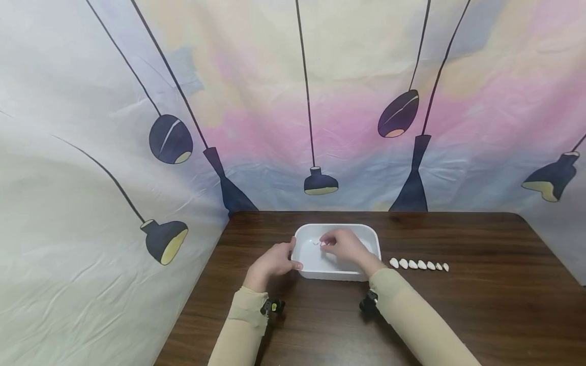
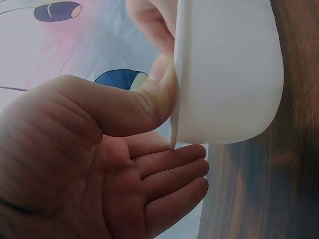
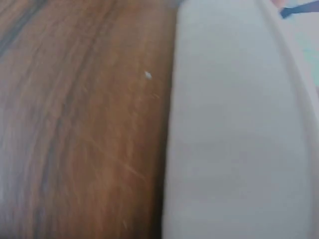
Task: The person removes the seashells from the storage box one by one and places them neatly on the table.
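Observation:
A white rectangular tray [image 1: 334, 275] stands on the table. At its left end my left hand [image 1: 274, 260] holds the rim, thumb at the front corner. In the left wrist view, the left hand's thumb [image 2: 159, 94] presses against the rim, and several fingers stretch out beside the tray wall. My right hand [image 1: 346, 246] reaches into the tray and pinches a small white shell-like piece [image 1: 323, 243] between thumb and fingertips. Another small white piece [image 1: 315, 243] lies on the tray floor just left of it. The right wrist view shows mostly the tray's outer wall [image 3: 234, 124]; the right hand's fingers are hidden there.
To the right of the tray, several white shell-like pieces [image 1: 413, 264] lie in a row on the brown wooden table [image 1: 494, 300], larger toward the tray. A cloth [image 1: 256, 101] printed with hanging lamps covers the wall behind and to the left.

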Action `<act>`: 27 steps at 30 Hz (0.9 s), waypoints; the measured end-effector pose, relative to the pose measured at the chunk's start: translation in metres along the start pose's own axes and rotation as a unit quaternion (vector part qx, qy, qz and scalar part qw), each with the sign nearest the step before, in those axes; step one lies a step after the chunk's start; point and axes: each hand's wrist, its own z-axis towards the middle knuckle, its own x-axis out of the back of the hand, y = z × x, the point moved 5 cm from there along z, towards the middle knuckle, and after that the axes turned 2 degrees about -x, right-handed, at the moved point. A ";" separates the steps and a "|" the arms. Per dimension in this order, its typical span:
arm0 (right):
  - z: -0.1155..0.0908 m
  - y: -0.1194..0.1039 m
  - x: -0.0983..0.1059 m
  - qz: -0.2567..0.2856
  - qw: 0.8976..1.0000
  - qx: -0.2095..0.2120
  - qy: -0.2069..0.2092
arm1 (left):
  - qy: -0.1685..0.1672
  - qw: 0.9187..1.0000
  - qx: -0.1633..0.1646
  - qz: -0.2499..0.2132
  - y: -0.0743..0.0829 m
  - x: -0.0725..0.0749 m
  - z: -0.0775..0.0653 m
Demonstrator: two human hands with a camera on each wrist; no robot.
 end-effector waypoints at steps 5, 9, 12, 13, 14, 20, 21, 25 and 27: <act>-0.014 0.007 0.026 0.015 1.000 0.000 0.022 | -0.004 1.000 0.009 -0.002 0.001 0.002 0.000; -0.030 0.014 0.046 0.022 0.998 0.005 0.051 | -0.006 1.000 0.012 -0.001 0.002 0.001 -0.001; -0.044 0.021 0.061 0.032 0.997 0.003 0.075 | -0.004 1.000 0.012 -0.002 0.002 0.000 -0.001; -0.049 0.023 0.065 0.035 0.996 0.004 0.083 | -0.004 1.000 0.012 -0.003 0.001 0.000 -0.001; -0.055 0.026 0.070 0.038 0.995 0.002 0.091 | -0.003 1.000 0.013 -0.003 0.001 0.000 -0.002; -0.087 0.048 0.096 0.045 0.990 -0.010 0.130 | -0.001 1.000 0.001 -0.002 -0.001 -0.001 -0.002; -0.092 0.053 0.100 0.047 0.990 -0.013 0.135 | -0.001 1.000 -0.002 -0.001 -0.001 -0.001 -0.002; -0.113 0.072 0.116 0.041 0.987 -0.028 0.156 | 0.001 1.000 -0.008 0.000 -0.002 -0.002 -0.002; -0.123 0.081 0.123 0.038 0.986 -0.041 0.159 | 0.001 1.000 -0.007 0.001 -0.002 -0.002 -0.001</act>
